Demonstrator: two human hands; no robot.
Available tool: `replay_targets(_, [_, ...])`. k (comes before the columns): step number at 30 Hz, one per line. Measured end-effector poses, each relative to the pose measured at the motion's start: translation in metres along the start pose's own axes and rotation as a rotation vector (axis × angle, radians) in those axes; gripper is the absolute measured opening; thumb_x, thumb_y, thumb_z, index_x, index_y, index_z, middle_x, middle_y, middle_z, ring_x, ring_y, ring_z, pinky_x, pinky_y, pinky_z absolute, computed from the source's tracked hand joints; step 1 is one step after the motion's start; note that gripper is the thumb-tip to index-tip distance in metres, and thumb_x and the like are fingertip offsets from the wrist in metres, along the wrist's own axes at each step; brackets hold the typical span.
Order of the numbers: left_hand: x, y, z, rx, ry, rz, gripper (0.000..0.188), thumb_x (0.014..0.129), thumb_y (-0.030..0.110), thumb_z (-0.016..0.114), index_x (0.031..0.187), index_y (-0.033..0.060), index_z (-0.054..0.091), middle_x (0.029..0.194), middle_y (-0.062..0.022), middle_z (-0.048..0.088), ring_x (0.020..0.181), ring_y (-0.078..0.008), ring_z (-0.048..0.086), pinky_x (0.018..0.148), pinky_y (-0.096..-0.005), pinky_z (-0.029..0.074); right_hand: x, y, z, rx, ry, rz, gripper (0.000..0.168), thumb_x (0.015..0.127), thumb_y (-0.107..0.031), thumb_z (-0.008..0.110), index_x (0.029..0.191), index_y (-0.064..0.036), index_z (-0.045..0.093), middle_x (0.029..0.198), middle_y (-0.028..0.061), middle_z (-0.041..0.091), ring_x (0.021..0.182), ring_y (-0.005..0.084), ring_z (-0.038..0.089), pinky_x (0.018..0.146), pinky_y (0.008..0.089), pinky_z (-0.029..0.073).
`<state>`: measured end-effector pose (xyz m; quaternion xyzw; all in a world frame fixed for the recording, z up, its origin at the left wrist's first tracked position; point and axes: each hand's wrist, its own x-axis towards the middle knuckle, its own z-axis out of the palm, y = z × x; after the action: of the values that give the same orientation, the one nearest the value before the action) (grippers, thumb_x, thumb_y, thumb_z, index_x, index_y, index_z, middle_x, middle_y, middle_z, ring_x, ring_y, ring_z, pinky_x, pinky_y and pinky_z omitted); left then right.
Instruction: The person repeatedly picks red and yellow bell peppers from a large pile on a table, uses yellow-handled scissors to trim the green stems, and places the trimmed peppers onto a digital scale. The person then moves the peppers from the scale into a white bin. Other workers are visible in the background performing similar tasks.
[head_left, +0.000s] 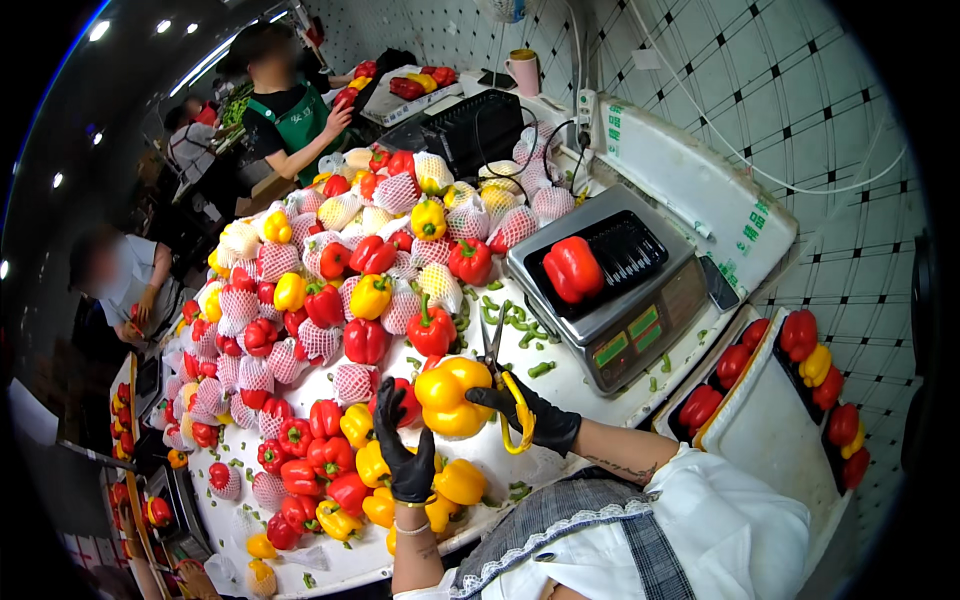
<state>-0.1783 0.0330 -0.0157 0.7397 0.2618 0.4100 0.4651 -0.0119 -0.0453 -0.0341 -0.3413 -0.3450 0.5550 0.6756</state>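
My right hand (525, 412), in a black glove, has yellow-handled scissors (517, 416) on its fingers, their blades pointing away from me. Its fingertips touch a yellow bell pepper (450, 397). My left hand (405, 450), also black-gloved, is raised with its fingers apart just left of that pepper and holds nothing. Loose red peppers (330, 456) and yellow peppers (461, 481) lie around it. Beyond my hands a red pepper (573, 268) rests in a black tray (634, 251) on a digital scale (615, 330). Another red pepper (431, 330) with a green stem lies beyond the yellow one.
Peppers in foam nets (277, 262) are heaped across the white table (540, 465). Cut green stems (525, 322) lie near the scale. Packed pepper trays (814, 360) stand on foam boxes at right. A co-worker in a green apron (300, 116) and another co-worker (135, 277) stand across the table.
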Motion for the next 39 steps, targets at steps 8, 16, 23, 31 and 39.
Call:
replay_targets(8, [-0.016, 0.008, 0.01, 0.516, -0.066, 0.162, 0.061, 0.068, 0.01, 0.068, 0.121, 0.0002, 0.041, 0.115, -0.0203, 0.05, 0.098, -0.0305, 0.055, 0.078, -0.0338, 0.046, -0.004, 0.001, 0.004, 0.058, 0.073, -0.007, 0.036, 0.084, -0.018, 0.054, 0.115, -0.002, 0.046, 0.111, 0.0069, 0.05, 0.105, 0.0151, 0.048, 0.092, 0.0276, 0.038])
replay_targets(16, [-0.01, 0.04, 0.013, 0.52, 0.018, 0.263, 0.077, 0.058, 0.009, 0.076, 0.124, 0.0048, 0.036, 0.128, -0.0174, 0.035, 0.115, -0.0289, 0.038, 0.094, -0.0374, 0.033, -0.002, -0.01, 0.013, -0.72, 0.224, -0.133, 0.06, 0.066, -0.023, 0.074, 0.112, -0.003, 0.04, 0.098, 0.0069, 0.053, 0.086, 0.0144, 0.053, 0.077, 0.0278, 0.045])
replay_targets(23, [-0.021, 0.03, 0.01, -0.464, 0.273, -0.092, 0.078, 0.072, 0.029, 0.066, 0.133, 0.0124, 0.021, 0.129, -0.0096, 0.034, 0.117, -0.0235, 0.037, 0.097, -0.0388, 0.031, -0.008, -0.013, 0.006, -0.532, 0.394, -0.376, 0.027, 0.074, 0.004, 0.062, 0.095, -0.003, 0.048, 0.091, 0.0034, 0.052, 0.082, 0.0095, 0.052, 0.073, 0.024, 0.048])
replay_targets(31, [-0.014, 0.031, -0.013, -1.116, 0.367, -0.321, 0.062, 0.079, 0.054, 0.046, 0.123, 0.0115, 0.039, 0.121, -0.0101, 0.045, 0.109, -0.0278, 0.045, 0.094, -0.0447, 0.034, -0.021, -0.026, 0.014, -1.232, 0.046, -0.342, 0.056, 0.062, -0.033, 0.074, 0.105, -0.007, 0.051, 0.085, 0.0095, 0.055, 0.076, 0.0236, 0.057, 0.066, 0.0314, 0.046])
replay_targets(39, [-0.017, 0.04, -0.009, -1.069, 0.358, -0.395, 0.062, 0.079, 0.054, 0.046, 0.123, 0.01, 0.039, 0.118, -0.0103, 0.048, 0.107, -0.027, 0.048, 0.091, -0.0441, 0.038, -0.019, -0.034, 0.026, -1.542, -0.087, -0.412, 0.047, 0.063, -0.041, 0.068, 0.093, -0.007, 0.056, 0.068, 0.0109, 0.054, 0.058, 0.026, 0.055, 0.05, 0.0349, 0.043])
